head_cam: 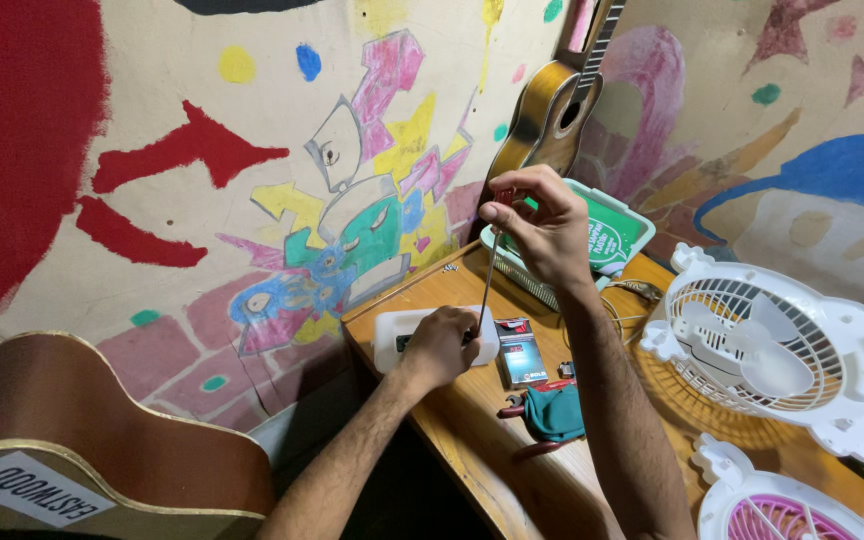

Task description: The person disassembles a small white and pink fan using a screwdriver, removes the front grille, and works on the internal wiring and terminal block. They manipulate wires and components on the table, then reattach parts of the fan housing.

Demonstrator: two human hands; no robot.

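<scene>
On the wooden surface (472, 440) set against a painted wall (152, 150), the left hand (439, 347) lies over a small white plastic housing (392, 338) with rounded corners, its fingers curled down on the top and near edge so that the piece is pressed to the wood. The right hand (544, 225) is raised above it, fingers pinched around the red handle of a long thin screwdriver (489, 270). The shaft runs steeply down from that grip, and its tip meets the housing right beside the left hand's knuckles; the exact spot of contact is hidden by the fingers.

Just beside the housing, toward the right, lies a small flat card-like pack (520, 350) in red and grey. Near it, closer to the front edge, sits a teal cloth pouch (556, 410) with the red handles of pliers (512, 408) sticking out from under it. Farther right a white fan with its grille (767, 345) lies tilted on the surface, and a second grille with a pink centre (782, 505) shows at the lower corner. Behind the raised hand stands a green-and-white box (617, 235), and an acoustic guitar (552, 115) leans upright in the corner of the wall. Another guitar body (82, 430), brown and glossy, fills the lower left, well apart from the hands.
</scene>
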